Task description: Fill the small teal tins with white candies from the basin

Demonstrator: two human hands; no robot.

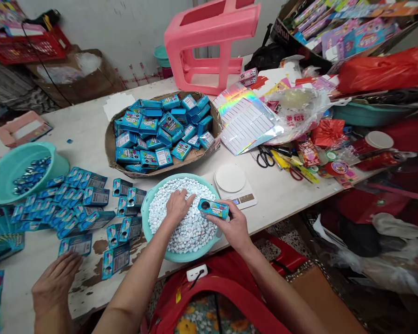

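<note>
A teal basin [146,222] full of small white candies [184,234] stands at the table's front edge. My left hand [178,205] is in the candies, its fingertips sunk among them, so what it may hold is hidden. Over the basin's right side my right hand [234,227] grips a small blue box [213,208], with a dark round opening at its left end. Blue boxes [120,259] stand and lie just left of the basin. Behind it, a cardboard tray [108,146] is heaped with more blue boxes [170,124].
Another person's hand [57,278] touches boxes at the left. A white scale [245,197] sits right of the basin. Further off are a teal bowl [57,164], a pink stool [209,48], scissors [265,157] and shiny sticker sheets [245,118].
</note>
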